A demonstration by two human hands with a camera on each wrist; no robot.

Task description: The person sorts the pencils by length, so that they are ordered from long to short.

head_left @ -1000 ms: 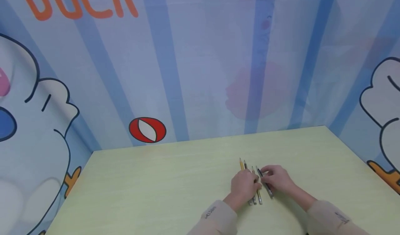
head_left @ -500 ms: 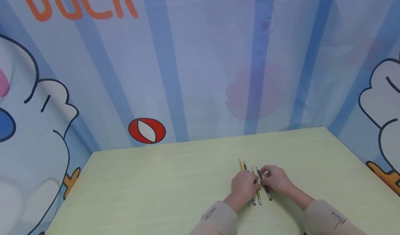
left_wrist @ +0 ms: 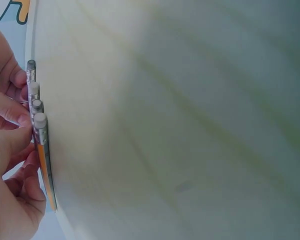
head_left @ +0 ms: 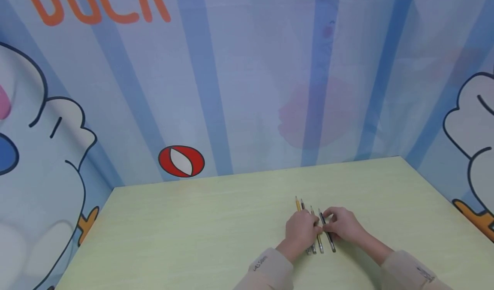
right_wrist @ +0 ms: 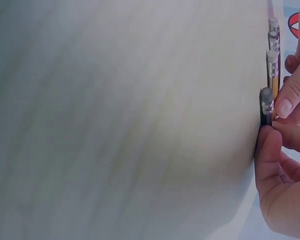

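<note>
Several pencils lie side by side on the pale table, tips pointing away and eraser ends toward me. My left hand (head_left: 300,230) covers the middle of the left group, fingers bent over it. Out past its knuckles show a yellow pencil (head_left: 297,203) and a dark pencil (head_left: 302,203); another yellow pencil (head_left: 320,243) emerges by its thumb. Just to the right, my right hand (head_left: 343,225) pinches a black pencil (head_left: 329,240) between thumb and fingers. In the right wrist view, the black pencil's grey eraser (right_wrist: 266,94) is nearest, beside a yellow pencil's white eraser (right_wrist: 272,56).
The pale yellow-green table (head_left: 173,230) ends at a blue striped backdrop (head_left: 251,88) behind it. Printed on the cloth are a red-and-white ball (head_left: 182,161) and white cartoon figures on both sides.
My right hand has shifted slightly toward me with the black pencil, whose eraser end now lies nearly level with the others. The left hand has stayed in place.
</note>
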